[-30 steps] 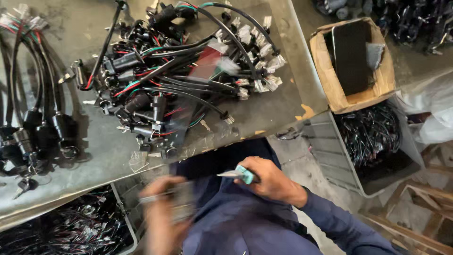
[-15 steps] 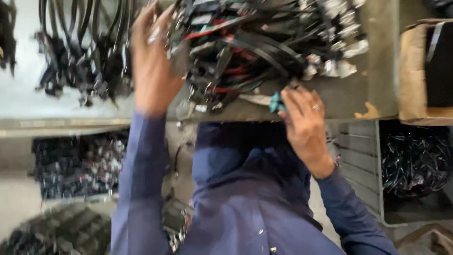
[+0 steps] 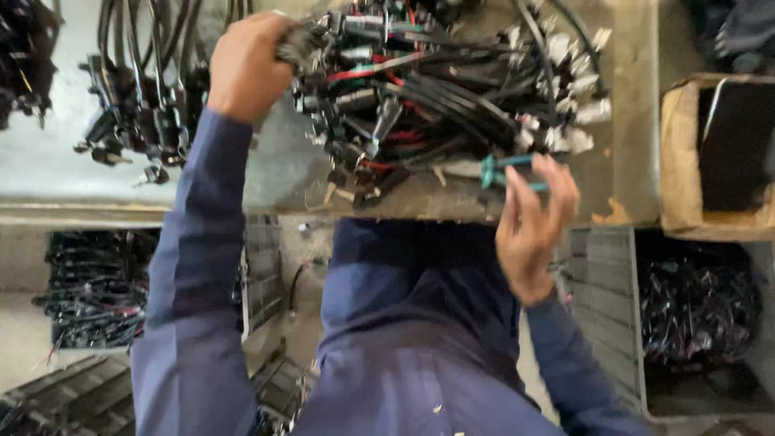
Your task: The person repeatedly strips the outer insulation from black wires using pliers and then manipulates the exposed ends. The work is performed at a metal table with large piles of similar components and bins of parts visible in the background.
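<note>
Your left hand [image 3: 246,69] was clenched on a connector [image 3: 297,44] at the far left of the wire bundle [image 3: 428,89] on the table [image 3: 274,173]. Your right hand [image 3: 533,218] gripped teal-handled cutters [image 3: 504,171] at its near right edge.

Looking steeply down from head height, close over the person's own blue-sleeved arms and lap, facing the near edge of the worktable [image 3: 266,182] with its wiring bundle [image 3: 420,89]. Taking in crates [image 3: 710,323] below at both sides. Sharing nothing, being one view only.
</note>
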